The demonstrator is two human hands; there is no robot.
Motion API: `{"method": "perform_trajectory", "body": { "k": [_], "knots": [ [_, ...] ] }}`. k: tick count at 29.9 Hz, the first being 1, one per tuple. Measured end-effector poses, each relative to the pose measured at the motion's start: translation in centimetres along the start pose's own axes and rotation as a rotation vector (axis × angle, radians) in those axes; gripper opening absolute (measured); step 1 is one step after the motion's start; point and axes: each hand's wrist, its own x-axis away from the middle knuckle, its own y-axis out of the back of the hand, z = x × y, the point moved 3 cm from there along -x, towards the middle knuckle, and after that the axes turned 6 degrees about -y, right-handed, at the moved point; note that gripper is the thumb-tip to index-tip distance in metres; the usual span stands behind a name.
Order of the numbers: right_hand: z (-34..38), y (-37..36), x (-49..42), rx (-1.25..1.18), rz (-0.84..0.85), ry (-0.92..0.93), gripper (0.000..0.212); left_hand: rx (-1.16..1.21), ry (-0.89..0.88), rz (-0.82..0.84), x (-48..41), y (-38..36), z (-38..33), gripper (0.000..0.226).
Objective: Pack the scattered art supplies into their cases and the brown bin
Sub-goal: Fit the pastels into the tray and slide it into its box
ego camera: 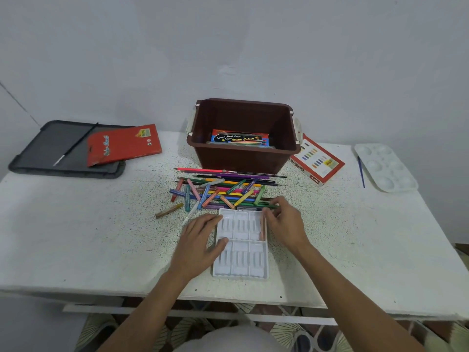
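Pastel tray (241, 260), 6 o'clock of brown bin (243, 158): flat left hand (200, 240) presses its 9 o'clock edge, right hand (286, 224) pinches peach pastel (262, 231) at 3 o'clock.

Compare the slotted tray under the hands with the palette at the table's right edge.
The tray has straight slots; the palette has round wells. The tray holds one pastel, with the left hand resting on it; the palette lies untouched, wells bare. Both are white and lie flat.
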Motion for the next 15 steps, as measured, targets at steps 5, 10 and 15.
{"method": "perform_trajectory", "body": {
  "k": [5,10,15],
  "knots": [
    [1.7,-0.2,-2.2,0.174,0.003,0.182,0.021,-0.005,0.006,0.002,0.0,0.0,-0.1,0.056],
    [3.0,-1.1,-3.2,0.239,0.06,0.223,0.028,-0.005,0.013,0.007,0.0,0.0,-0.1,0.056],
    [3.0,-1.8,-3.8,0.274,0.071,0.185,0.022,-0.006,0.012,0.008,0.1,0.0,-0.1,0.056]
  ]
}}
